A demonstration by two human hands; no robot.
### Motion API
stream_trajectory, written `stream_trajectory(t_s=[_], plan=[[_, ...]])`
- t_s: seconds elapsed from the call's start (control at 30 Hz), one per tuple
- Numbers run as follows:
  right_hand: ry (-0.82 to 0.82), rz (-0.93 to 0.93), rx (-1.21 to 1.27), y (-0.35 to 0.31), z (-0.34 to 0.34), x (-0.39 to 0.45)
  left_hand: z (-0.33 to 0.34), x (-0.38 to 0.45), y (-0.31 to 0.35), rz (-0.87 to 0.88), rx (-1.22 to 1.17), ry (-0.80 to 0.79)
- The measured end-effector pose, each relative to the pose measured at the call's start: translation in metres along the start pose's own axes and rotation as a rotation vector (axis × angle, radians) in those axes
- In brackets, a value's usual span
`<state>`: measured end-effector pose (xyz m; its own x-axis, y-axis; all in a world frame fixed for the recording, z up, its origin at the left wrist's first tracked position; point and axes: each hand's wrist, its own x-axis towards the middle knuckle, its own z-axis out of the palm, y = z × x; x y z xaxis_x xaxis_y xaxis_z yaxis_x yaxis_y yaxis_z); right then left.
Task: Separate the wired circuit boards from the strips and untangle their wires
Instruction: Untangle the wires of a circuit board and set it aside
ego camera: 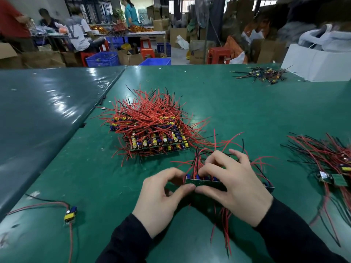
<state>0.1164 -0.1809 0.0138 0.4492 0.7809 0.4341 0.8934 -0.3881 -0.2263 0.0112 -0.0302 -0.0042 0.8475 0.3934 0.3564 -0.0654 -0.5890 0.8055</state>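
Both hands work one strip [207, 184] of boards held low over the green table [218, 103], just in front of the person. The left hand [163, 198] pinches the strip's left end, thumb under and curled fingers over the top edge. The right hand [233, 185] grips the strip from just right of that pinch, thumb along the near edge and fingers curled over the components among the red and black wires [222, 223], which spill up behind and hang down below the strip.

The step in hand looks like snapping the end board off the strip: the two thumbs almost meet at what is probably a score line (the line itself is hidden by the fingers). The next move likely calls for a short bend across that line, with the right hand keeping the rest of the strip steady, then a slow pull apart so the freed board's wires slide out of its neighbours' instead of snagging.

Much of the job remains. A stack [152, 130] of strips under a tangle of red wire lies beyond the hands, well apart. One loose board [70, 214] with its leads lies near the table's left edge, and a pile [334, 164] of boards and wires lies to the right.
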Motion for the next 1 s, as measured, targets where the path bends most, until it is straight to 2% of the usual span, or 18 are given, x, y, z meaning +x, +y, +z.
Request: stream_trajectory(t_s=[0.3,0.47,0.7,0.87,1.0], plan=[[-0.074,0.028,0.024,0.0,0.0,-0.005,0.0,-0.002,0.006,0.175,0.059,0.035],[-0.026,0.025,-0.05,-0.004,0.002,-0.008,0.003,-0.003,0.007,0.151,0.068,0.1],[0.102,0.113,-0.069,-0.016,0.013,-0.009,0.01,-0.006,0.004,0.163,0.103,0.193],[0.127,0.197,-0.06,-0.024,0.019,-0.008,0.015,-0.006,0.003,0.144,0.114,0.291],[0.156,0.24,-0.187,-0.018,0.02,-0.004,0.017,-0.004,0.003,0.084,0.018,0.316]])
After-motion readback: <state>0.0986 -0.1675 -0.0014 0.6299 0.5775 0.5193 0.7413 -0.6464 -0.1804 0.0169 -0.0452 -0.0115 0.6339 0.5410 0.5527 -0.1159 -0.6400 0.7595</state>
